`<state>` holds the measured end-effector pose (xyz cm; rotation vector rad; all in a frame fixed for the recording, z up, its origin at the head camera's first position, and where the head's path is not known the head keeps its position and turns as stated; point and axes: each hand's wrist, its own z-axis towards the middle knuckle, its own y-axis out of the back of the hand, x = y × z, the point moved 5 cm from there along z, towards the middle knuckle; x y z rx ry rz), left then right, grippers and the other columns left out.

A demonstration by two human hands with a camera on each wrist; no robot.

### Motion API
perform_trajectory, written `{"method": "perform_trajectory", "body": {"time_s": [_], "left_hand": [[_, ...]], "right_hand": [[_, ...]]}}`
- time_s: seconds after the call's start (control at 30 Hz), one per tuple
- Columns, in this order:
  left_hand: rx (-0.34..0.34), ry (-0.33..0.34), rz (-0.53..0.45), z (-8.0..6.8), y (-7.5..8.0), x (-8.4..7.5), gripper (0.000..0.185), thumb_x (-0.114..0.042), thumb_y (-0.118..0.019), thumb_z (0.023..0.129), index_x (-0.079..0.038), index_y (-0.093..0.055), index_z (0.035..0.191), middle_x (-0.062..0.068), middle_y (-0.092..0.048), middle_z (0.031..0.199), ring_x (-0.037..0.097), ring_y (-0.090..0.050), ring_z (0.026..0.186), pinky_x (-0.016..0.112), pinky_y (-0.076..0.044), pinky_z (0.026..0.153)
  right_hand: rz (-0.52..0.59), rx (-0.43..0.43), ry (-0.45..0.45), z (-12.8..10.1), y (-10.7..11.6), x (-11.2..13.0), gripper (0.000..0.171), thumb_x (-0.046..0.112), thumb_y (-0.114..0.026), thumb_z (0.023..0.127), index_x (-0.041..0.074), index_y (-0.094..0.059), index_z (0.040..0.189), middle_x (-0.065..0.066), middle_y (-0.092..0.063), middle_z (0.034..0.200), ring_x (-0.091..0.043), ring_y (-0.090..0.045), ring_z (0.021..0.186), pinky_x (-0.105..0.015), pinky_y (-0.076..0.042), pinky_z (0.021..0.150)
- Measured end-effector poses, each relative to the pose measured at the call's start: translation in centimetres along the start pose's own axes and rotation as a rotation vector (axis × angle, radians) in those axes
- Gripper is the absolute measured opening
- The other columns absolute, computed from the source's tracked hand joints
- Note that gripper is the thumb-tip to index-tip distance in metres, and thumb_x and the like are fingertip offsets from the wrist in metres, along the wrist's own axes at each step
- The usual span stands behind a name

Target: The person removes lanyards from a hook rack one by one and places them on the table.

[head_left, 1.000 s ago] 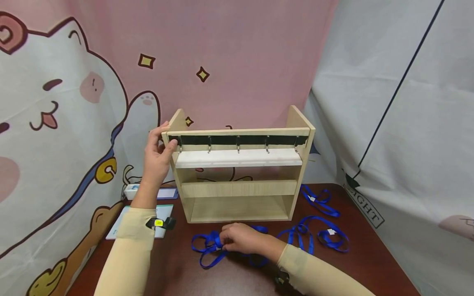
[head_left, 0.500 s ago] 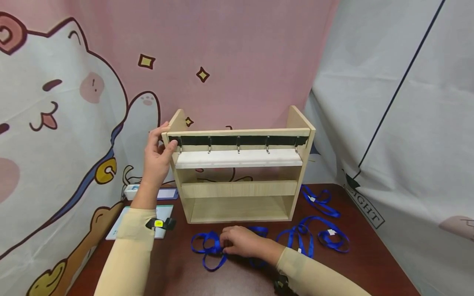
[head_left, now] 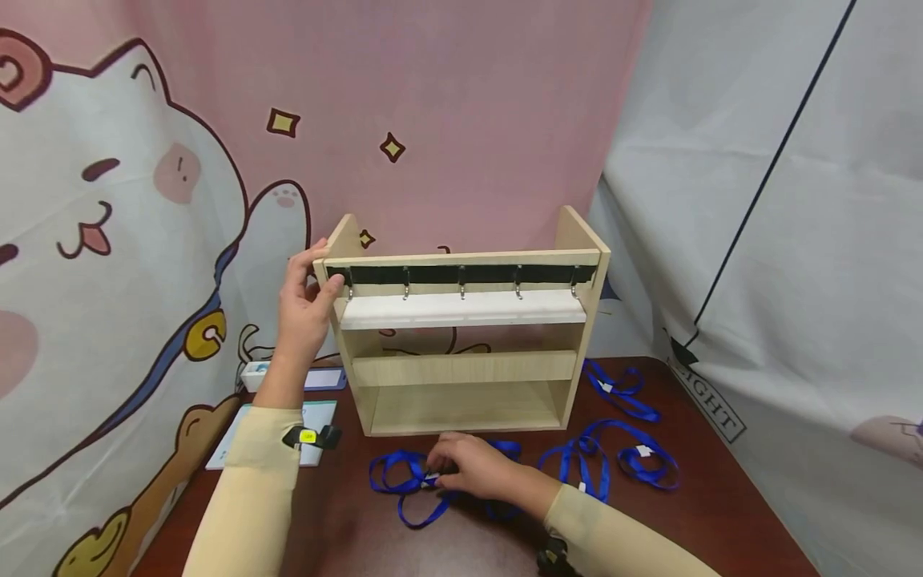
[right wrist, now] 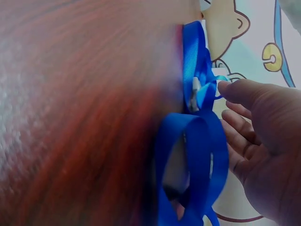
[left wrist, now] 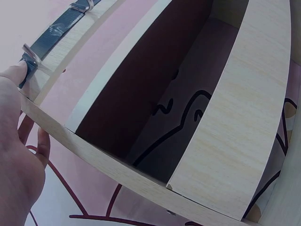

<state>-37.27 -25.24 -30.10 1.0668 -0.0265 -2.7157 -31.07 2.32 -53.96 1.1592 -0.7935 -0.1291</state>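
In the head view a small wooden shelf point(head_left: 465, 369) stands on the table, with a black strip point(head_left: 434, 275) and several metal hooks along its top front. My left hand point(head_left: 303, 308) grips its upper left corner, thumb on the front and fingers round the side. The left wrist view shows the thumb beside the strip's end, near a hook point(left wrist: 33, 54). In front of the shelf lies a blue lanyard point(head_left: 414, 485) in loose loops. My right hand point(head_left: 476, 466) pinches part of it between thumb and fingers; a white tag shows by the fingertips. The right wrist view shows its loops point(right wrist: 218, 155) close up.
More blue lanyards point(head_left: 642, 411) lie on the dark red table point(head_left: 346, 537) to the right of the shelf. A pale sheet or booklet point(head_left: 317, 415), a blue-edged card point(head_left: 324, 378) and a white box point(head_left: 255, 374) lie at the left, partly behind the left forearm.
My right hand has shifted slightly at the lanyard, whose near loops have changed shape and now show a white tag. The left hand stays on the shelf corner.
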Motion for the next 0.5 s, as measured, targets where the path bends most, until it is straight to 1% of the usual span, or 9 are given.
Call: {"method": "perform_trajectory", "body": {"time_s": [0.1, 0.17, 0.27, 0.33, 0.4, 0.5], "left_hand": [[0.010, 0.007, 0.005, 0.0, 0.0, 0.0, 0.044, -0.015, -0.067, 0.112, -0.012, -0.057, 0.155, -0.002, -0.043, 0.172, 0.022, -0.048, 0.146, 0.041, -0.046, 0.111], [0.014, 0.010, 0.021, -0.1, 0.2, -0.1, 0.046, -0.014, -0.067, 0.112, -0.015, -0.056, 0.156, -0.004, -0.043, 0.172, 0.021, -0.049, 0.144, 0.040, -0.047, 0.110], [0.019, 0.021, 0.033, -0.6, 0.4, -0.2, 0.053, -0.012, -0.066, 0.112, -0.021, -0.053, 0.162, -0.002, -0.046, 0.171, 0.021, -0.050, 0.142, 0.038, -0.045, 0.109], [0.034, 0.058, 0.045, -1.3, 0.7, -0.2, 0.059, -0.013, -0.066, 0.112, -0.025, -0.048, 0.167, -0.002, -0.047, 0.170, 0.022, -0.049, 0.145, 0.039, -0.043, 0.112], [0.063, 0.105, 0.070, -2.3, 1.2, -0.1, 0.063, -0.016, -0.067, 0.112, -0.028, -0.044, 0.170, 0.000, -0.048, 0.169, 0.023, -0.047, 0.150, 0.043, -0.041, 0.117], [0.130, 0.181, 0.158, -4.0, 2.0, 0.2, 0.066, -0.025, -0.067, 0.113, -0.030, -0.039, 0.173, 0.002, -0.046, 0.172, 0.028, -0.044, 0.156, 0.057, -0.040, 0.122]], "right_hand": [[0.009, -0.022, 0.006, -0.3, 0.6, -0.1, 0.022, 0.020, -0.086, 0.100, 0.017, -0.078, 0.120, 0.009, -0.068, 0.114, -0.002, -0.066, 0.103, -0.021, -0.055, 0.090], [0.018, -0.043, 0.010, -0.6, 1.1, 0.0, 0.021, 0.020, -0.086, 0.100, 0.016, -0.078, 0.120, 0.009, -0.069, 0.114, -0.003, -0.067, 0.103, -0.023, -0.056, 0.091], [0.041, -0.074, 0.006, -1.7, 2.3, 0.1, 0.019, 0.019, -0.085, 0.100, 0.015, -0.078, 0.118, 0.007, -0.069, 0.113, -0.008, -0.069, 0.103, -0.028, -0.058, 0.091], [0.065, -0.097, -0.003, -2.8, 3.1, -0.1, 0.017, 0.017, -0.084, 0.101, 0.015, -0.078, 0.117, 0.005, -0.070, 0.111, -0.011, -0.070, 0.102, -0.031, -0.058, 0.090], [0.094, -0.113, -0.025, -4.3, 4.2, -0.7, 0.014, 0.016, -0.083, 0.102, 0.015, -0.077, 0.115, 0.005, -0.070, 0.108, -0.013, -0.070, 0.099, -0.033, -0.059, 0.087], [0.119, -0.141, -0.078, -7.0, 6.1, -2.5, 0.009, 0.017, -0.080, 0.104, 0.018, -0.076, 0.112, 0.008, -0.070, 0.104, -0.008, -0.068, 0.094, -0.031, -0.058, 0.082]]}}
